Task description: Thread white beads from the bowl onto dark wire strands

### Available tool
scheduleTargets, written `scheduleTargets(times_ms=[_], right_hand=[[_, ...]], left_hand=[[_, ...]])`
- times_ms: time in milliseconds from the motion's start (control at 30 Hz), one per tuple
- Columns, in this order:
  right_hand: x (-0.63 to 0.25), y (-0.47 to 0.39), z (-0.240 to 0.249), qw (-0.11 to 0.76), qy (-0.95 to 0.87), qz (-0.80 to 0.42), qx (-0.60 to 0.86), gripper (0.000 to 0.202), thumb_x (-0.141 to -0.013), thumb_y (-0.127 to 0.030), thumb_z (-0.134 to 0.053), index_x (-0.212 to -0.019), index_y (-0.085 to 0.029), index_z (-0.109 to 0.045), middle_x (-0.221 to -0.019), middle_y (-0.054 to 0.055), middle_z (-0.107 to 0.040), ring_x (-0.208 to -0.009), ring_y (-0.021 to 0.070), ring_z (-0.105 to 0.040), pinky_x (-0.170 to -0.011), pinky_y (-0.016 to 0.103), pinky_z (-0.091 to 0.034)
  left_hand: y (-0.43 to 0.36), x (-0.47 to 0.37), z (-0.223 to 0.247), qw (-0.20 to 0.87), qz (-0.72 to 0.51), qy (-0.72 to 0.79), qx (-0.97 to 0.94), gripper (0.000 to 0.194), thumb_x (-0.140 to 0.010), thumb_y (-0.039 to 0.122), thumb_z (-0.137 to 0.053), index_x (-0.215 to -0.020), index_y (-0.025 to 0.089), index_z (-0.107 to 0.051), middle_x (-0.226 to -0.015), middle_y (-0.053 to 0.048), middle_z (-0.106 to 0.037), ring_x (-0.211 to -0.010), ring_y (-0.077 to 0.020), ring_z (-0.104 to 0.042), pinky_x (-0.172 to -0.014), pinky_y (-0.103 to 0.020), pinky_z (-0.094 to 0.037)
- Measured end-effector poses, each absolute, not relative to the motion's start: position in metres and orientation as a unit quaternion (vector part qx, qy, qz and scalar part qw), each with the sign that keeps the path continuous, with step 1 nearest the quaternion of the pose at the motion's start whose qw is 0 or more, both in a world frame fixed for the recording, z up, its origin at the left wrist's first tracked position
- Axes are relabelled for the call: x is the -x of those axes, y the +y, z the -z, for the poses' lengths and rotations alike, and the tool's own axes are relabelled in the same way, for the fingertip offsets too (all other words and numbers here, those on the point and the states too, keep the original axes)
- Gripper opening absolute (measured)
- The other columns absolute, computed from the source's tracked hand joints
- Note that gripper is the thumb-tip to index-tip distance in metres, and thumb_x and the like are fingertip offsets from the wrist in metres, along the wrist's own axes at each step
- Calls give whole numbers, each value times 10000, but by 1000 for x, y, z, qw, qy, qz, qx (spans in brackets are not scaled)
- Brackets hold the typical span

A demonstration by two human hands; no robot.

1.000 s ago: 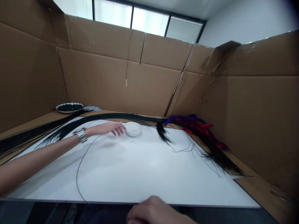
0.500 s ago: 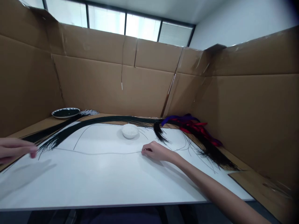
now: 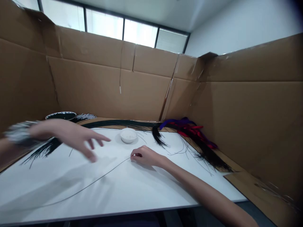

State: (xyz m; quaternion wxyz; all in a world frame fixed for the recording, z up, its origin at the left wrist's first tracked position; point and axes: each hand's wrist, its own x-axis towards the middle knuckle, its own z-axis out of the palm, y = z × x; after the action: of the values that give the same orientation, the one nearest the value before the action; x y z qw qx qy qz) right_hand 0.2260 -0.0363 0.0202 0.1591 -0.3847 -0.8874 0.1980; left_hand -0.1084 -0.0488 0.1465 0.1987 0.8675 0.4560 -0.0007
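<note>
one low sweep of the open left hand (image 3: pixel 74 136) could tip the bowl (image 3: pixel 128 141), before which the right hand (image 3: pixel 147 156) pinches a strand (image 3: pixel 118 165).

Your right hand (image 3: pixel 145 156) pinches one end of a thin dark wire (image 3: pixel 94 181), which curves down and leftward across the white board (image 3: pixel 142 186). Your left hand (image 3: pixel 78 138), blurred, is held above the board with fingers spread, a metal watch (image 3: pixel 21 134) at the wrist. The white bowl (image 3: pixel 128 135) with small pale pieces lies just beyond your right hand. Along the board's far edge runs a dark bundle of strands (image 3: pixel 123 123); purple and red cloth (image 3: pixel 189 129) lies at its right. A patterned plate (image 3: pixel 61 115) sits at far left, partly behind your left hand. Cardboard walls (image 3: pixel 106 88) enclose the board.
</note>
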Motion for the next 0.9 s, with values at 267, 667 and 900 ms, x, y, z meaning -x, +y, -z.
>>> scheduleTargets(times_ms=[267, 667, 900], right_hand=[[-241, -46, -23, 251, -868, -242, 354, 191, -938, -333, -592, -883, -180, -693, -620, -31, -586, -565, 93, -465, -557, 205, -354], [-241, -43, -14, 229, -834, -363, 346, 240, -909, -344, -596, -870, -157, -742, -726, 34, -711, -629, 126, -573, -595, 226, -424], [-232, -44, -2, 296, -833, -272, 380, 234, -913, -312, -592, -853, -150, -750, -720, 25, -695, -634, 119, -553, -604, 225, -411]], left_hand=[[-39, -26, -48, 396, -20, 375, -837, 459, -936, 528, -458, -941, 160, -733, -639, -26, -616, -570, -147, -552, -601, -255, -439], [-110, 126, -87, 424, 141, 504, -739, 510, -861, 669, -513, -1339, 505, -580, -1016, -21, -729, -683, -236, -700, -577, -311, -534], [-47, 39, -80, 210, -23, 469, -857, 645, -874, 685, -494, -1321, 247, -647, -1226, -132, -696, -1036, -311, -673, -843, -360, -500]])
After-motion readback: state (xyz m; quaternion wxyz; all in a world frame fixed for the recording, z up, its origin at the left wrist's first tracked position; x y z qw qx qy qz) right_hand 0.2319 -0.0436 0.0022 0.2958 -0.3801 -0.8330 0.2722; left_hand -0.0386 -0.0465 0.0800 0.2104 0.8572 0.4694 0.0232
